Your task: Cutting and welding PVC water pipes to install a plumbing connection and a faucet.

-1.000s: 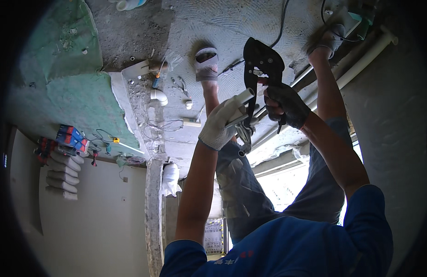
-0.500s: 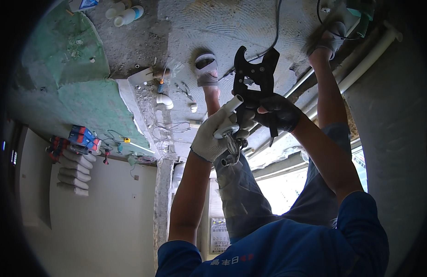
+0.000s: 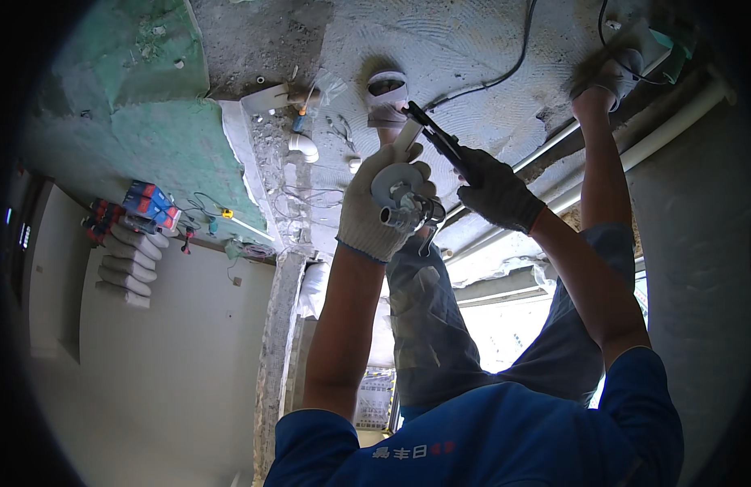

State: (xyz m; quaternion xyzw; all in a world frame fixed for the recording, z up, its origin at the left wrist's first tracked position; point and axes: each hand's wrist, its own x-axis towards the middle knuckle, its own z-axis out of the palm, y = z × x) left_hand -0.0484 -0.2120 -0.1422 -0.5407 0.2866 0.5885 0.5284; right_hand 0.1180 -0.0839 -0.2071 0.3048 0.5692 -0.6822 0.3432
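My left hand (image 3: 375, 211), in an off-white knit glove, grips a short pale pipe (image 3: 405, 136) and a shiny metal valve fitting (image 3: 400, 213) with a round flange (image 3: 395, 181). My right hand (image 3: 497, 195), in a dark glove, is closed on a black pipe cutter (image 3: 440, 138), seen edge-on. The cutter's head meets the upper end of the pipe; whether its jaws grip it I cannot tell. My legs and sandalled feet are behind both hands.
Floor pipes (image 3: 667, 134) run in a trench at the right, beside a black cable (image 3: 524, 49). A white elbow (image 3: 305, 148), a screwdriver (image 3: 301, 118) and other bits lie on the rough floor. A green membrane (image 3: 140, 130), power tools (image 3: 152, 203) and stacked bags (image 3: 124, 276) are at the left.
The cutter has turned from flat, with its jaws visible, to edge-on, and its head has moved onto the pipe's end. My left hand has turned, bringing the flange and fitting into fuller view.
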